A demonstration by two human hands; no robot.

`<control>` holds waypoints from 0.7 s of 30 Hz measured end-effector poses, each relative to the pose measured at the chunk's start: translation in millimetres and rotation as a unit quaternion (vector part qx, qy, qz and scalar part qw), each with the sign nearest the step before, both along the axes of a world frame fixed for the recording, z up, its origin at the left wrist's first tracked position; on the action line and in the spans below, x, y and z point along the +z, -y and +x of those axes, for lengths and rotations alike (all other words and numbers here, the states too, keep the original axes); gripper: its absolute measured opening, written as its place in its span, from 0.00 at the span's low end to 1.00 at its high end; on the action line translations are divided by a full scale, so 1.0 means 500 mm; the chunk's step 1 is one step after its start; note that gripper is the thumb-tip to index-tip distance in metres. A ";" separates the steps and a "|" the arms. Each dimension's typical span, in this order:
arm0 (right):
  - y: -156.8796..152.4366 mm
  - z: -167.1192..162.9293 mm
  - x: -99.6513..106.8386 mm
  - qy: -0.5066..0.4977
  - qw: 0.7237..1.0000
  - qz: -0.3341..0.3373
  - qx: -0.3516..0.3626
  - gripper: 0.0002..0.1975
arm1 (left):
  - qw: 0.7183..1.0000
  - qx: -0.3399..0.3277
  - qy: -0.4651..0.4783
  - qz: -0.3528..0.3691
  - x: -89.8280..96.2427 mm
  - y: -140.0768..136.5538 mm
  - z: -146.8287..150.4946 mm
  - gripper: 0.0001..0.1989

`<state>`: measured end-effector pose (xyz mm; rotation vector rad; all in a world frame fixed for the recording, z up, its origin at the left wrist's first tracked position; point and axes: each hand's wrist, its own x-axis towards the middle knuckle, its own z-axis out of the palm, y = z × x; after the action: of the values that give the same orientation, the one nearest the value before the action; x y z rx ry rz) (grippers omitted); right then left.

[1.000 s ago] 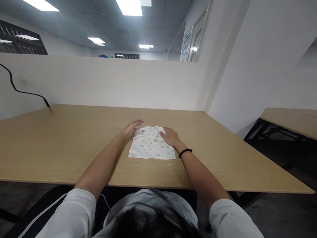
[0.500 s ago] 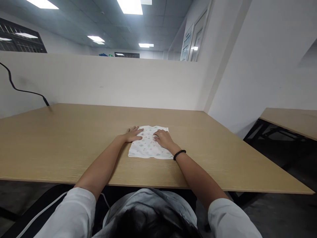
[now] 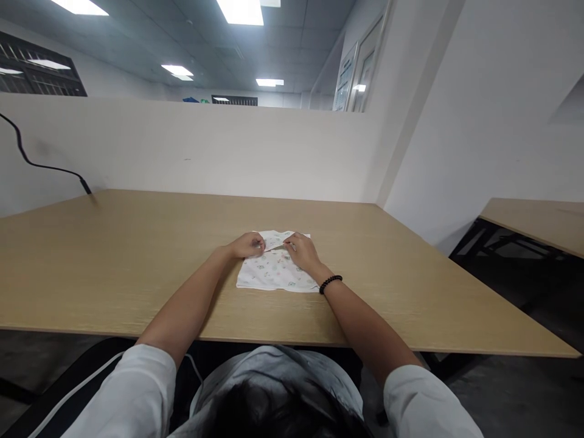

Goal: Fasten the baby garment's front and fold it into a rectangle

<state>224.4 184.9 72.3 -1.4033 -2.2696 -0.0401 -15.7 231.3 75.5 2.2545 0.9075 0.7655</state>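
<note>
A white cloth (image 3: pixel 274 274) with a small coloured print lies folded on the table in front of me; its exact kind cannot be made out. A folded-over flap on its far half is lifted slightly along its near edge. My left hand (image 3: pixel 249 244) is closed, fingers curled on the flap's left end. With bent fingers and thumb together, my right hand (image 3: pixel 302 250) pinches the same edge further right. A black beaded bracelet (image 3: pixel 330 284) circles my right wrist.
The wooden table (image 3: pixel 137 261) reaches to a low white partition (image 3: pixel 228 152) at the back. At the left a black cable (image 3: pixel 55 169) hangs down to the tabletop. A second table (image 3: pixel 538 222) stands off to the right.
My left hand has gone from spread flat on the cloth to closed on its flap. The flap's near edge has come up slightly between both hands.
</note>
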 end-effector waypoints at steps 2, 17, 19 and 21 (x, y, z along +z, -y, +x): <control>0.005 0.000 0.002 0.019 1.000 -0.013 -0.005 0.15 | 1.000 0.003 -0.001 -0.031 -0.002 0.002 -0.001 0.09; 0.024 0.006 -0.013 0.068 0.979 -0.191 0.013 0.29 | 0.982 0.098 -0.158 -0.034 -0.043 -0.017 -0.005 0.36; 0.024 0.011 -0.009 0.071 0.976 -0.205 0.021 0.30 | 0.982 0.101 -0.156 -0.029 -0.041 -0.014 -0.005 0.35; 0.022 0.020 0.006 0.061 0.977 -0.202 0.032 0.32 | 0.985 0.104 -0.140 -0.004 -0.031 -0.010 -0.004 0.32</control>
<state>234.2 173.8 75.2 -1.5588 -2.5231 0.3863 -17.5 236.1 60.1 2.3214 1.2921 0.5383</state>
